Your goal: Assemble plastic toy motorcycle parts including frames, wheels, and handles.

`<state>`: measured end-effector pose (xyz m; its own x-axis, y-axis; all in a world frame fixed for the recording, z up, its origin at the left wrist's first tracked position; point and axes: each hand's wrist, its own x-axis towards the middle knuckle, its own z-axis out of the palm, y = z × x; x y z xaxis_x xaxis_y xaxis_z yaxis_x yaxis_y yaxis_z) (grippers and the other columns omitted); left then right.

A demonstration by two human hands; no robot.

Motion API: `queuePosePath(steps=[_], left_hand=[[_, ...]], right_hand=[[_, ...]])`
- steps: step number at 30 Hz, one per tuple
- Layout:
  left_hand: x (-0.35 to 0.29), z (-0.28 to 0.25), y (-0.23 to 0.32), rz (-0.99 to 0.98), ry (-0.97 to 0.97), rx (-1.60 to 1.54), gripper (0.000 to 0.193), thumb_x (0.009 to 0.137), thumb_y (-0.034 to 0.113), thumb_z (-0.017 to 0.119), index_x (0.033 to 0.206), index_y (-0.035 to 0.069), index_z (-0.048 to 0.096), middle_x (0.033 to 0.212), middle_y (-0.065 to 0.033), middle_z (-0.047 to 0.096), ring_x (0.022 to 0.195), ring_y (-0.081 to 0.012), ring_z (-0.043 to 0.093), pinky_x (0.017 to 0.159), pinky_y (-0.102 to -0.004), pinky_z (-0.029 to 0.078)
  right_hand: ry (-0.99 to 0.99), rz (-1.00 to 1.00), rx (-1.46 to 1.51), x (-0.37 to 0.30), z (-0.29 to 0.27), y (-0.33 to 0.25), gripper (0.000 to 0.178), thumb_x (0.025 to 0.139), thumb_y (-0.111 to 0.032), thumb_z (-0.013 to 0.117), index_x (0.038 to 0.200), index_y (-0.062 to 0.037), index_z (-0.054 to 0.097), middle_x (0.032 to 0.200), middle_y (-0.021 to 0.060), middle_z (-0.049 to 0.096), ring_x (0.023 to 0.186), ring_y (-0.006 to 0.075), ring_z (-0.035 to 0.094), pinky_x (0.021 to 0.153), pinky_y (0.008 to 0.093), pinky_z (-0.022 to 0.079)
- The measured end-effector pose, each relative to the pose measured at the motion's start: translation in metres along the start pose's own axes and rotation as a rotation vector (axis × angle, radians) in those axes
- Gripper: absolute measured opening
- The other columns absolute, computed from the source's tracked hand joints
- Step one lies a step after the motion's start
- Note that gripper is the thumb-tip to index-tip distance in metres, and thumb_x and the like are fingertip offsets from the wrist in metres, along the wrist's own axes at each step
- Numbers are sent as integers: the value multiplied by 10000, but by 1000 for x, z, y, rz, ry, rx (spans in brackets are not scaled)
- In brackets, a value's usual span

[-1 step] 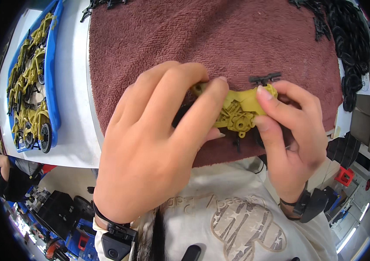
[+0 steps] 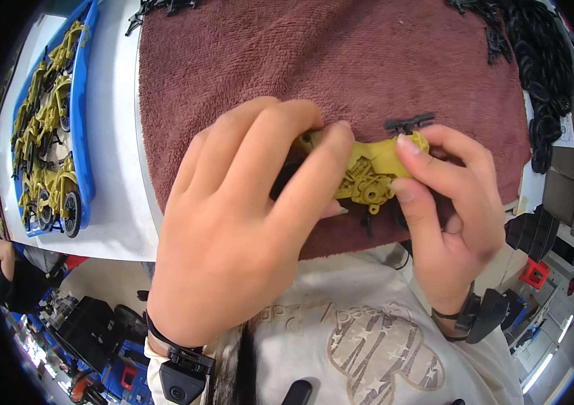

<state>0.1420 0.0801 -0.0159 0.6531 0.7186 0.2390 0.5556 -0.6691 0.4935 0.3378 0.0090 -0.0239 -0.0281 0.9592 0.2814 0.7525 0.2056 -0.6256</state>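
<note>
Both hands on the little yellow toy motorcycle body (image 2: 371, 172)

Left hand (image 2: 246, 223) and right hand (image 2: 445, 209) pinch it tight over the maroon towel (image 2: 314, 61).

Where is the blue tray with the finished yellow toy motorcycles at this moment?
In the head view, the blue tray lies at the far left on the white table, left of the maroon towel, with yellow toy motorcycles lined up in it.

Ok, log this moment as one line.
left hand: grips yellow toy motorcycle body | right hand: pinches its front end | under: maroon towel
</note>
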Motion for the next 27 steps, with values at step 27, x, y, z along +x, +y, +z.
queuePosePath(steps=[27], left_hand=[[-27,3,29,-416,256,-1023,519,787,395,783,968,-34,552,903,-186,625,831,-237,680,750,-295,544]], right_hand=[[-157,78,735,3,-20,-4,598,677,-352,841,1074,8,575,984,144,618,802,123,627,708,199,519]])
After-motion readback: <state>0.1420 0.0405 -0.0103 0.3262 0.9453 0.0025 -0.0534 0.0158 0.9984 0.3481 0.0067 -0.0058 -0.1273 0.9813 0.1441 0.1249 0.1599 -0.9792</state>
